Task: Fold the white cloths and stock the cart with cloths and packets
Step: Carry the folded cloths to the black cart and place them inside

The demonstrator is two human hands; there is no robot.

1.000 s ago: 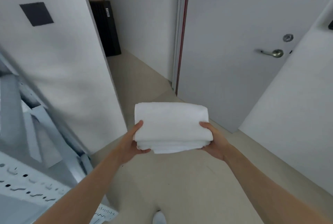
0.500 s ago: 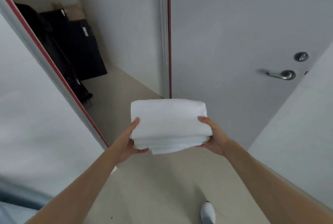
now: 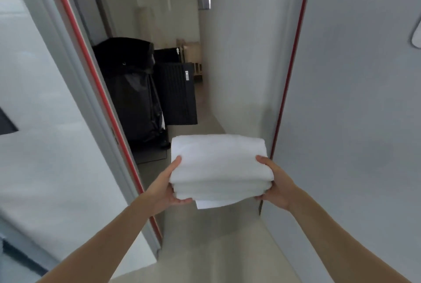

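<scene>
A stack of folded white cloths (image 3: 218,164) is carried level in front of me, in the middle of the view. My left hand (image 3: 166,186) grips its left end, thumb on top and fingers under it. Its right end is held the same way by my right hand (image 3: 276,186). A loose cloth corner hangs below the stack. No packets are in view.
An open grey door with a red edge (image 3: 91,91) stands on the left. Another grey panel with a red edge (image 3: 341,100) rises on the right. Down the narrow corridor stand a black bag on a frame (image 3: 129,87) and a black ribbed cart (image 3: 177,93). Beige floor (image 3: 216,248) runs ahead.
The view has swung left from the closed door with the handle to the open corridor. Both hands still hold the stack the same way.
</scene>
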